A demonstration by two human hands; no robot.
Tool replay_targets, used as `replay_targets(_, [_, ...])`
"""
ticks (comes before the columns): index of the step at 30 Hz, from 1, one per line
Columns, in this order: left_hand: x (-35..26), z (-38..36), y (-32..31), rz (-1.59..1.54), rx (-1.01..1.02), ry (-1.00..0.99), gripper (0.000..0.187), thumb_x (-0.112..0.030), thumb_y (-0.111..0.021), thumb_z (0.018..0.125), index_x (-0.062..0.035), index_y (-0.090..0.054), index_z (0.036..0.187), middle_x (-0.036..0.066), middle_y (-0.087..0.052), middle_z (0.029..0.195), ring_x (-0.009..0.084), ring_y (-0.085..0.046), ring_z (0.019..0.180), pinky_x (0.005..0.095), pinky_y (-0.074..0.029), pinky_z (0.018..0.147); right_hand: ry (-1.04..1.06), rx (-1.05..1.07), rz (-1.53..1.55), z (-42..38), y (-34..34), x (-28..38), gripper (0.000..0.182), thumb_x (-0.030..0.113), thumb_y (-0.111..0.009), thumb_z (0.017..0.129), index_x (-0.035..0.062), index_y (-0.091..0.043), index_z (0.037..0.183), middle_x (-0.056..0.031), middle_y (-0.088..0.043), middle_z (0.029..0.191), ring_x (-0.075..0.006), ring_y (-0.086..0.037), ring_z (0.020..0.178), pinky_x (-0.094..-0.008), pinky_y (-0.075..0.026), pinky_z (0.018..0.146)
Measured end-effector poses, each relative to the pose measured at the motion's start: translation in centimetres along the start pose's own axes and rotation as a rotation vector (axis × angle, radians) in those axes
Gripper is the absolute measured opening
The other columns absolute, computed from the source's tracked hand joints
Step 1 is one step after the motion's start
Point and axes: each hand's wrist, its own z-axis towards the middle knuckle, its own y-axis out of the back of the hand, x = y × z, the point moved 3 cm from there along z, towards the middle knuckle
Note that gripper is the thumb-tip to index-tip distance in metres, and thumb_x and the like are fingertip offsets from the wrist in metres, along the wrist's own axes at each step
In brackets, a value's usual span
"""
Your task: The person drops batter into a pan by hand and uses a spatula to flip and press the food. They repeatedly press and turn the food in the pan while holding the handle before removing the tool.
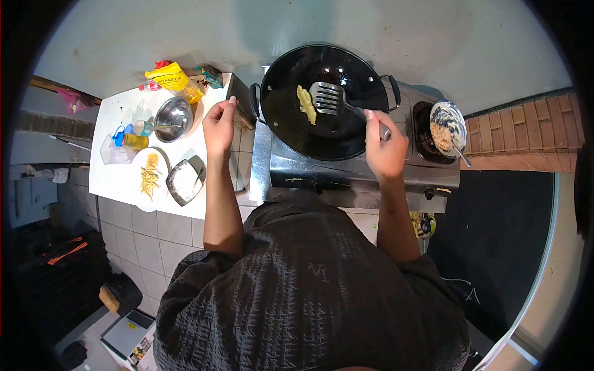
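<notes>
A pale, plastered wall [185,31] runs across the top of the view, lit evenly with a soft shadow near its middle. At the right a brick ledge [526,133] meets it, with a dark panel [495,235] below. The counter front [154,244] on the left is faced with light square tiles, and the floor [49,290] beneath lies dim and cluttered with dark bags and boxes.

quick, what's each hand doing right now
Left hand: loosely curled, holding nothing, beside the black wok.
Right hand: closed on the slotted metal spatula, its blade in the wok.
</notes>
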Motion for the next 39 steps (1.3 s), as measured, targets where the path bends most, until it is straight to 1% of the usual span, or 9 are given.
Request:
replay_targets(7, [-0.1,0.4,0.5,-0.035,-0.003,-0.038,0.026,-0.024,-0.063,0.092,0.0017,-0.067,0.094,0.002,-0.066,0.087,0.0073,-0.055,0.081,0.0213,-0.041,0.076,-0.105,0.097,0.095,-0.5,0.0,0.1,0.016,0.018,-0.064,0.091,0.0031,-0.068,0.093,-0.0098,-0.063,0.065,-0.0073,-0.055,0.056,-0.0241,-0.044,0.055])
replay_targets(10, [0.2,0.5,1.0,-0.021,-0.015,-0.007,0.026,-0.024,-0.063,0.093,0.0019,-0.067,0.093,0.001,-0.065,0.086,0.0068,-0.054,0.079,0.0213,-0.041,0.075,-0.160,0.097,0.082,-0.6,-0.5,-0.4,0.016,0.018,-0.064,0.090,0.0036,-0.068,0.095,-0.0113,-0.065,0.068,-0.0115,-0.059,0.057,-0.0256,-0.046,0.056])
replay_targets(12, [0.0,0.3,0.9,-0.021,-0.015,-0.020,0.026,-0.024,-0.063,0.093,0.0017,-0.067,0.093,0.000,-0.064,0.085,0.0065,-0.053,0.078,0.0210,-0.040,0.074,-0.086,0.057,0.072,-0.7,-1.0,0.1,0.015,0.017,-0.064,0.090,0.0042,-0.068,0.096,-0.0143,-0.067,0.074,-0.0198,-0.067,0.063,-0.0288,-0.049,0.059])
replay_targets(13, [-0.1,0.2,0.9,-0.021,-0.014,-0.032,0.026,-0.024,-0.063,0.093,0.0016,-0.067,0.092,0.000,-0.064,0.084,0.0061,-0.051,0.077,0.0207,-0.040,0.074,-0.086,0.057,0.074,-0.7,-1.3,0.3,0.015,0.017,-0.064,0.090,0.0042,-0.068,0.096,-0.0143,-0.067,0.074,-0.0198,-0.067,0.063,-0.0288,-0.049,0.059])
replay_targets(15, [0.2,0.2,0.8,-0.010,0.002,-0.033,0.026,-0.024,-0.063,0.093,0.0012,-0.067,0.093,0.000,-0.064,0.084,0.0061,-0.051,0.077,0.0205,-0.040,0.074,-0.021,0.064,0.050,-0.7,-1.7,0.9,0.015,0.017,-0.063,0.090,0.0045,-0.068,0.096,-0.0166,-0.068,0.080,-0.0296,-0.069,0.072,-0.0329,-0.051,0.063])
replay_targets(18, [0.1,0.0,0.5,0.021,0.013,-0.023,0.025,-0.024,-0.063,0.092,0.0003,-0.068,0.093,0.000,-0.065,0.085,0.0066,-0.052,0.079,0.0205,-0.040,0.074,-0.011,0.029,-0.039,-0.6,-1.5,-0.1,0.016,0.019,-0.062,0.090,0.0046,-0.068,0.096,-0.0174,-0.068,0.082,-0.0324,-0.069,0.076,-0.0342,-0.052,0.065])
replay_targets(25, [0.4,0.1,-0.2,-0.023,0.044,-0.009,0.025,-0.024,-0.063,0.092,0.0004,-0.068,0.093,0.001,-0.064,0.085,0.0063,-0.052,0.077,0.0203,-0.039,0.071,-0.060,0.072,-0.061,-0.2,-0.5,-0.5,0.020,0.022,-0.062,0.091,0.0039,-0.068,0.095,-0.0184,-0.068,0.080,-0.0321,-0.069,0.075,-0.0336,-0.051,0.064])
replay_targets(30, [0.0,-0.2,-0.2,-0.032,0.047,0.002,0.025,-0.024,-0.063,0.092,0.0010,-0.067,0.093,0.000,-0.064,0.084,0.0057,-0.050,0.075,0.0203,-0.038,0.069,-0.220,0.015,-0.009,0.1,-1.0,-1.8,0.019,0.022,-0.062,0.091,0.0044,-0.069,0.094,-0.0187,-0.067,0.080,-0.0338,-0.068,0.076,-0.0326,-0.051,0.064])
replay_targets(39, [-0.5,-0.3,0.0,-0.040,0.009,-0.015,0.026,-0.025,-0.064,0.092,0.0008,-0.068,0.094,-0.002,-0.061,0.081,0.0048,-0.046,0.071,0.0196,-0.036,0.067,-0.034,0.016,-0.032,-0.2,-1.2,-0.8,0.017,0.020,-0.062,0.090,0.0047,-0.068,0.097,-0.0177,-0.068,0.085,-0.0340,-0.068,0.079,-0.0341,-0.052,0.068])
